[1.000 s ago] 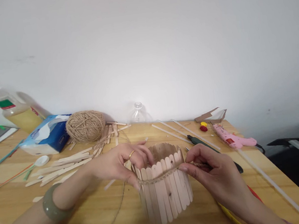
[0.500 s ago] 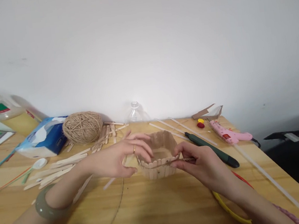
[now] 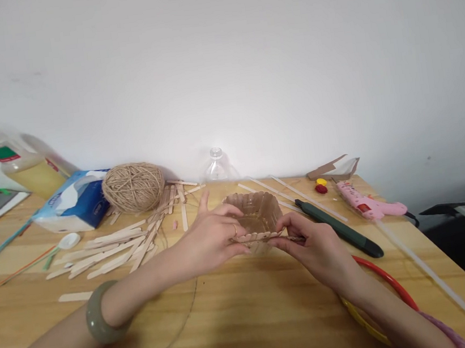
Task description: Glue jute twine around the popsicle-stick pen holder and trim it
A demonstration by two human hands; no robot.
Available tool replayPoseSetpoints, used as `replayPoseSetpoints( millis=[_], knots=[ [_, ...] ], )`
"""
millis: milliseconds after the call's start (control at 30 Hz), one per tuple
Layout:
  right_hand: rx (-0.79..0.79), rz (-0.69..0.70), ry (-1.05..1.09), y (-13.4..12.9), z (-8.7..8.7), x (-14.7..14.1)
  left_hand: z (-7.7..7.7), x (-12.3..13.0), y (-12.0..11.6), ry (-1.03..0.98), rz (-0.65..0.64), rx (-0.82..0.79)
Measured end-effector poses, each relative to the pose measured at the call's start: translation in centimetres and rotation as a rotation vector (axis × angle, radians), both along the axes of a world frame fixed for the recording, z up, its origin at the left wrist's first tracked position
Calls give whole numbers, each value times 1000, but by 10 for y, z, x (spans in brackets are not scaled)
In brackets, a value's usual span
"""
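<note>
A small basket (image 3: 258, 210) faced with wooden sticks stands at the middle of the table, its opening tilted toward me. My left hand (image 3: 217, 236), with a ring and a green bangle, pinches the basket's near rim from the left, thumb outside and fingers over the edge. At the rim's right side, my right hand (image 3: 305, 238) grips the edge and the twine along it between thumb and fingers. A thin strand of twine (image 3: 187, 317) trails over the table below my left hand.
Loose wooden sticks (image 3: 114, 249), a twine ball (image 3: 133, 187) and a tissue box (image 3: 71, 204) lie left. A clear bottle top (image 3: 217, 167) stands behind. On the right are a dark green tool (image 3: 343, 231), a pink glue gun (image 3: 369, 204), glue sticks (image 3: 437, 278) and red and yellow rings (image 3: 389, 276).
My left hand has moved right and closed on the near rim. The basket has tilted, showing more of its inside. The view has shifted slightly, and my right hand still grips the rim.
</note>
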State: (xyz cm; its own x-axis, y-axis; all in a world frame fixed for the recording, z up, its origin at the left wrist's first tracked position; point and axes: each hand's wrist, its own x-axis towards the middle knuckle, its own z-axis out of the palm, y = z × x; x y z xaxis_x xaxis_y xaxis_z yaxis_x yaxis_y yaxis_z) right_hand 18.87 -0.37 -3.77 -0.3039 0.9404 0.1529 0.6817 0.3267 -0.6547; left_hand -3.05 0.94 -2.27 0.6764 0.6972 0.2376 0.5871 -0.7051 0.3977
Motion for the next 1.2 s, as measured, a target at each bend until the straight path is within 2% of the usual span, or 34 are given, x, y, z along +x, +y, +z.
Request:
replayPoseSetpoints(
  millis=[167, 367, 567, 733, 967, 1200],
  knots=[
    [-3, 17, -13, -2, -1, 0, -2, 3, -2, -111, 57, -60],
    [5, 39, -15, -4, -2, 0, -2, 6, -3, -137, 88, -76],
    [44, 36, -25, -2, -3, 0, 3, -3, 0, 30, -2, -24],
    [71, 25, -31, -1, -3, 0, 9, -2, -3, 85, 8, 82],
    [106, 13, -66, -2, -3, -1, 3, 19, -4, 112, 91, 58],
    [134, 27, -99, -5, -7, 2, 4, 19, -5, 100, 119, -15]
  ],
)
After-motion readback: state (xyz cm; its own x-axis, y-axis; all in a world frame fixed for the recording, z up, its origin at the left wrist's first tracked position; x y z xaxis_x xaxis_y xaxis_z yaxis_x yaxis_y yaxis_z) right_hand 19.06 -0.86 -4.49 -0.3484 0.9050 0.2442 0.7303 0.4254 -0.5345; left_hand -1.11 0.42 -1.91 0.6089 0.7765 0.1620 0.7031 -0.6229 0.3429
